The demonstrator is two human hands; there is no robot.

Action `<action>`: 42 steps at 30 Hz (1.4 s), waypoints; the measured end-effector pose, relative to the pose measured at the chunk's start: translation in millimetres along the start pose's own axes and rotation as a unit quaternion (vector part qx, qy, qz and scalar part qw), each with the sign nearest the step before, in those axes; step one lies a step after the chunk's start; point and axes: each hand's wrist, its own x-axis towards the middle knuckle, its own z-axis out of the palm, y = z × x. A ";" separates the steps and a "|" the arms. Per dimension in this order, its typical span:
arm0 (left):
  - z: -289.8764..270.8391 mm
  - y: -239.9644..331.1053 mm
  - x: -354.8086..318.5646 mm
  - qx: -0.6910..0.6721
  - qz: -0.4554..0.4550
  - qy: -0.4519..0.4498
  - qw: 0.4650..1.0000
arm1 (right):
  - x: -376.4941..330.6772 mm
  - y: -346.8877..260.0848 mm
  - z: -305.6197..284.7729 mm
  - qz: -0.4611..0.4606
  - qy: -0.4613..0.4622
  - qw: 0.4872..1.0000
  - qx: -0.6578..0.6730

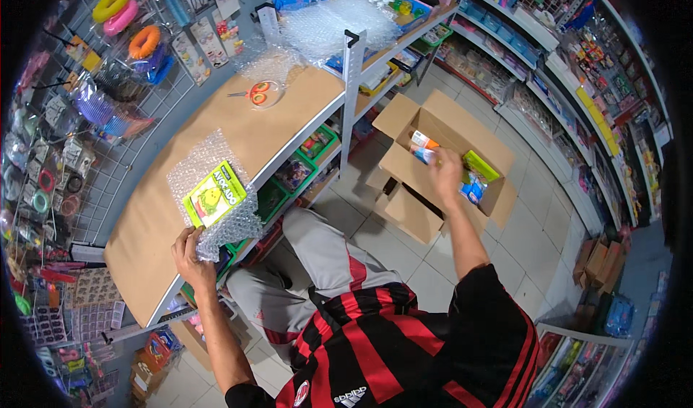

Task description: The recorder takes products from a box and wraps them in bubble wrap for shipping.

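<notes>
My left hand (189,255) grips the near corner of a bubble wrap sheet (206,173) lying on the wooden shelf top (238,130). A green and yellow box (214,194) rests on that sheet. My right hand (445,171) reaches down into an open cardboard carton (433,170) on the floor, among several small colourful boxes; whether it holds one I cannot tell. A green box (479,166) lies just right of the hand.
Orange-handled scissors (254,93) lie on the shelf top beside a larger heap of bubble wrap (325,25). A wire grid (86,119) with hanging goods is at the left. Stocked shelves (556,83) line the right aisle. Tiled floor (534,220) surrounds the carton.
</notes>
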 end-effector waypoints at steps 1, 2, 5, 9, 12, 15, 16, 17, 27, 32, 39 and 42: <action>2.4 1.4 0.6 -0.007 0.003 -0.002 1.000 | -3.1 39.4 -5.4 0.021 0.004 0.999 -0.043; 7.7 2.5 2.5 -0.011 0.005 0.005 1.000 | -6.6 83.6 -12.9 0.068 -0.066 0.988 -0.121; 6.1 -2.3 -1.2 0.000 0.001 0.004 1.000 | -12.2 122.2 -25.2 0.112 -0.087 0.950 -0.279; 3.7 -3.8 -1.6 -0.004 0.001 0.003 1.000 | -20.6 172.1 -22.4 0.197 -0.247 0.900 -0.301; 4.8 -1.5 1.0 -0.018 0.002 -0.002 1.000 | -27.9 198.3 -14.4 0.240 -0.288 0.878 -0.298; 2.2 -0.5 2.6 -0.021 0.006 -0.014 1.000 | -25.9 216.3 -14.2 0.269 -0.260 0.894 -0.248; 0.5 -0.7 2.2 -0.017 0.006 -0.022 1.000 | -23.2 219.5 -15.4 0.284 -0.226 0.908 -0.211; -0.2 -0.9 2.2 -0.017 0.008 -0.023 1.000 | -20.2 223.4 -18.1 0.286 -0.227 0.907 -0.211; 0.3 2.5 4.7 -0.024 -0.019 -0.030 0.999 | -10.0 237.8 -49.5 0.305 -0.161 0.926 -0.152; 6.4 0.8 7.0 -0.045 -0.016 -0.029 0.998 | -9.1 247.2 -55.8 0.260 -0.248 0.889 -0.283; -10.0 2.2 5.9 -0.003 0.040 -0.042 0.998 | -18.1 136.5 -35.5 0.033 -0.117 0.957 -0.262; -10.7 5.7 10.0 -0.039 0.028 -0.038 0.998 | -20.0 70.8 -16.3 -0.020 -0.120 0.983 -0.140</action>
